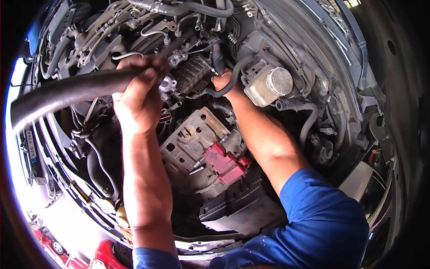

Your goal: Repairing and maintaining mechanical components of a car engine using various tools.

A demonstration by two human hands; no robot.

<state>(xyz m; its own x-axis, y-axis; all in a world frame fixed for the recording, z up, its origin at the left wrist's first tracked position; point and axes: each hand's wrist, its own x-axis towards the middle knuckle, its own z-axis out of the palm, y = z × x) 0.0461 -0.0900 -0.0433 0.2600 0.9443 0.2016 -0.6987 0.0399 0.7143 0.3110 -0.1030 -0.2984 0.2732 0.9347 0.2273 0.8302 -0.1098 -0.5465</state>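
My left hand [139, 94] is closed around the end of a thick dark tube [76, 92], which runs off to the left edge. Its fingers are partly blurred. Farther in and to the right, my right hand [222, 81] reaches down into the engine bay, its fingers curled and mostly hidden. A ribbed dark hose [232, 83] bends just beside its wrist. Close above its knuckles is a dark, rounded piece [218, 58] with bright metal by its lower end; whether the fingers grip it I cannot tell. A ridged metal engine part [192, 74] lies between both hands.
A fluid reservoir [264, 92] with a round cap stands right of my right forearm. Between my arms sit a metal battery tray [192, 134], a red plastic terminal cover [221, 163] and a black plastic box [242, 206]. Hoses and pipes [192, 8] crowd the far side.
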